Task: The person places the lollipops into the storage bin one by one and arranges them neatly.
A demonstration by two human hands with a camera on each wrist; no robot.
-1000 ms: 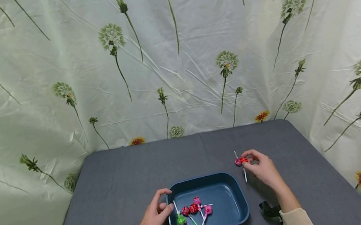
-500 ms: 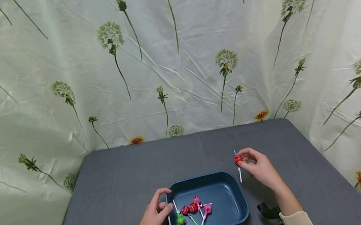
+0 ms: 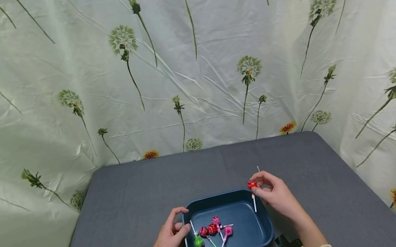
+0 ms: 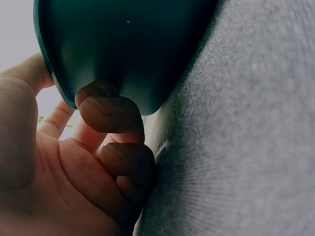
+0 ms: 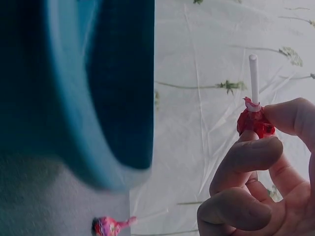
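A blue rectangular tray [image 3: 243, 225] stands on the table. At its left end my left hand [image 3: 167, 239] grips the rim, with the thumb and fingers [image 4: 110, 110] on the tray wall in the left wrist view. My right hand [image 3: 278, 197] pinches a red-wrapped lollipop [image 3: 252, 185] by its head above the tray's far right corner. The lollipop's white stick [image 5: 254, 78] points away from the fingers. Inside the tray, towards the left, lie a green lollipop [image 3: 199, 242], red ones [image 3: 212, 228] and pink ones [image 3: 228, 230].
A pink lollipop [image 5: 108, 226] lies on the table beyond the tray; my right hand mostly hides it in the head view, where its stick [image 3: 258, 169] shows. The grey table [image 3: 160, 182] ends at a flower-printed curtain [image 3: 209, 95].
My right hand has lifted the red lollipop from beside the pink one and carried it left and nearer, over the tray's right end. My left hand has stayed on the tray.
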